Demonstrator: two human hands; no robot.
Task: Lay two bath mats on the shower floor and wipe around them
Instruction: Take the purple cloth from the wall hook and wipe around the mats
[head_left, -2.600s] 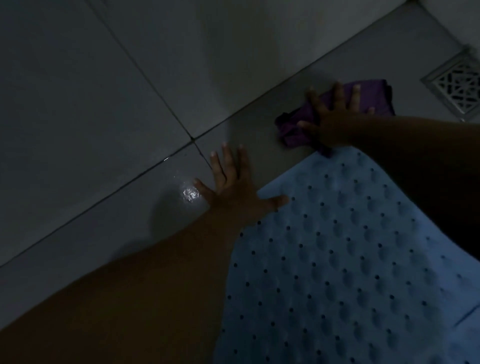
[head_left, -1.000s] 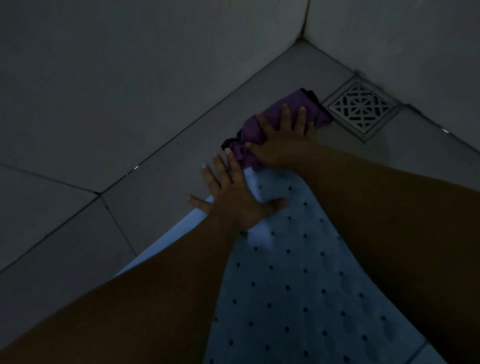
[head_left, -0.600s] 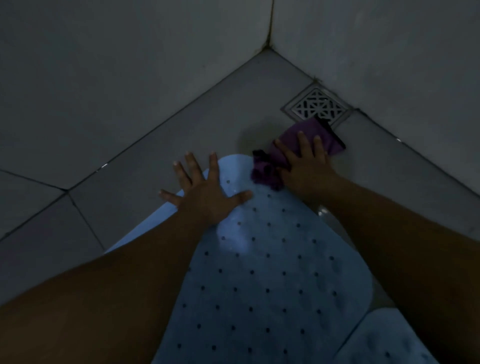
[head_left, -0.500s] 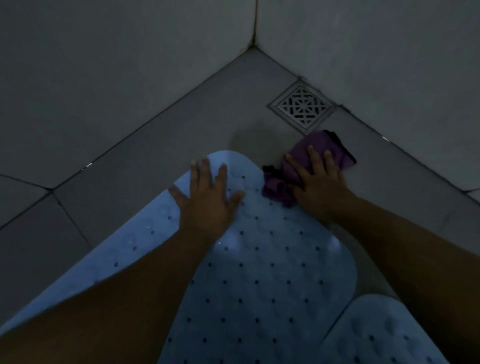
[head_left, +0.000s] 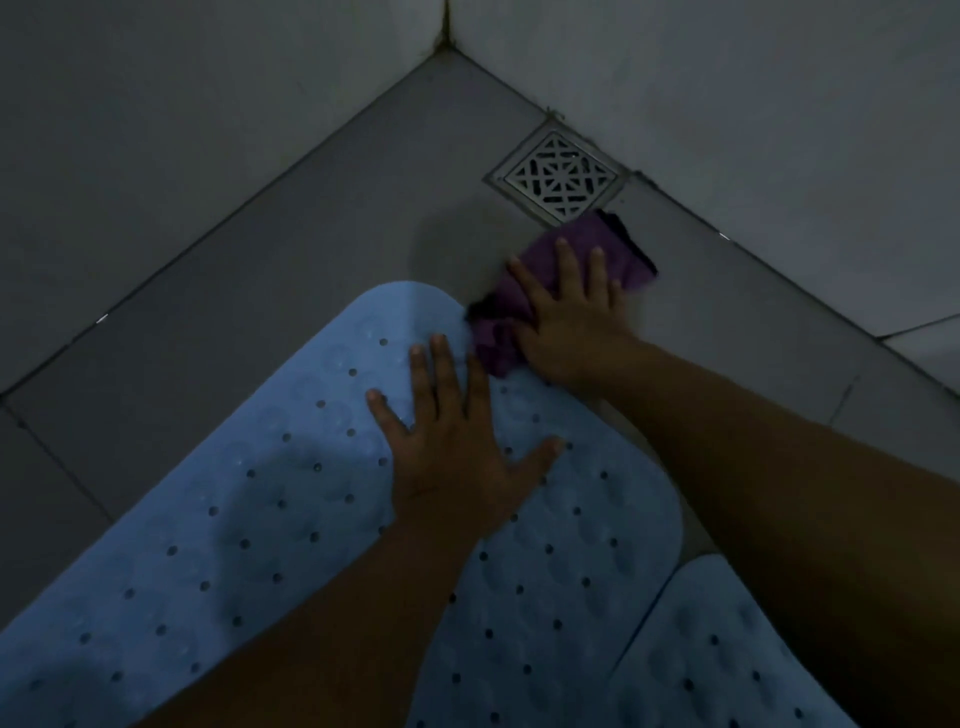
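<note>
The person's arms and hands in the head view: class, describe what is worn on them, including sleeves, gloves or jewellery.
Both forearms are bare as far as the frame shows, with no sleeves in view. The left hand and the right hand wear no gloves. No rings, watch or bracelets can be made out, though the dim light hides fine detail.

Pale blue mat (head_left: 291, 519), dotted all over with small dark holes and faint round bumps. Second mat (head_left: 717, 660) beside it, same blue, same dots. Cloth (head_left: 613, 249) is purple with a dark edge. Floor (head_left: 270, 291) and walls (head_left: 156, 130) plain grey tile, dark grout. Drain (head_left: 558, 179) silvery, geometric lattice.
</note>
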